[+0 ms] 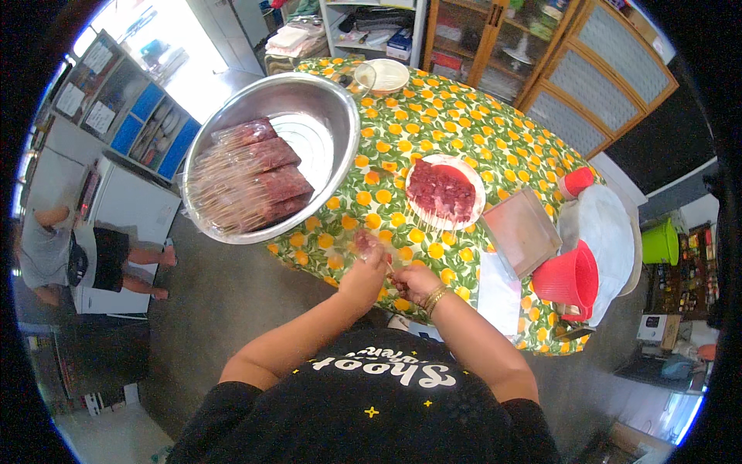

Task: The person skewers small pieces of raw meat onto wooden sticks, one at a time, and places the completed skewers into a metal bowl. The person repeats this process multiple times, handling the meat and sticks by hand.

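My left hand [369,274] is closed around a reddish meat skewer [366,243] with clear plastic about it, over the near edge of the table. Just right of it, my right hand [417,284], with bangles at the wrist, is closed with fingers pinched at a thin pale stick between the hands. What lies inside its fingers is partly hidden. Beyond my hands, an oval white plate [478,176] holds raw red meat on skewers [440,189], sticks toward me. At left stands a big metal basin [336,166] with plastic-wrapped bundles of meat skewers [267,170].
On the orange-patterned tablecloth [379,193] sit a flat metal tray [522,232], white paper [498,294], a red basket [566,280] and a red cup [576,182]. A pale bowl [388,76] is at the far edge. Another person [97,255] stands off to the left.
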Motion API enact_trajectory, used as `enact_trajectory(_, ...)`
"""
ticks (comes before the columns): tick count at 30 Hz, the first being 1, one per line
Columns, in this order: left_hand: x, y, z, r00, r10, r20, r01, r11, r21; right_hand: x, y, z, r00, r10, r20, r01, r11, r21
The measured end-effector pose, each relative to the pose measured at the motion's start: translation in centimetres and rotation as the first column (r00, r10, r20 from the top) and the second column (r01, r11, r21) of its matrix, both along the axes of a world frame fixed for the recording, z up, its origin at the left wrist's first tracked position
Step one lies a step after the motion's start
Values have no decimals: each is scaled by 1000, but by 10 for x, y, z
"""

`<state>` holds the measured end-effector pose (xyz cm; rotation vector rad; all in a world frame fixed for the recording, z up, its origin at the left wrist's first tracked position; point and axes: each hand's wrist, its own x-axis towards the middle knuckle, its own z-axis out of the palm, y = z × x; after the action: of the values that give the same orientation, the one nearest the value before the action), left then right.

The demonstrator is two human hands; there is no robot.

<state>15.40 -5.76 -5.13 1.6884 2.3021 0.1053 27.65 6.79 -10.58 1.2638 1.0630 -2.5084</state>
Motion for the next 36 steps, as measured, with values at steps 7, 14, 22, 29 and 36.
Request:
enact_trajectory(7,-19,-28,-55,997,-67,46,69,997,-26,-35,25,-76,911,261,320,-389,800,456)
enact_trajectory(14,-28,-47,-91,998,-67,13,66,997,45,-34,20,-85,756,284,590,-646,177,742)
enact_trajectory(22,-34,-35,-97,989,-147,19,144,983,115,-33,109,-61,857,-308,414,-382,160,910)
enact_trajectory(29,-39,-33,-90,979,-108,170,120,991,-62,-34,145,-96,838,-206,504,-320,563,762)
enact_trajectory(36,-40,-34,-96,988,-106,112,96,991,89,-54,135,-88,834,-259,488,-271,579,769)
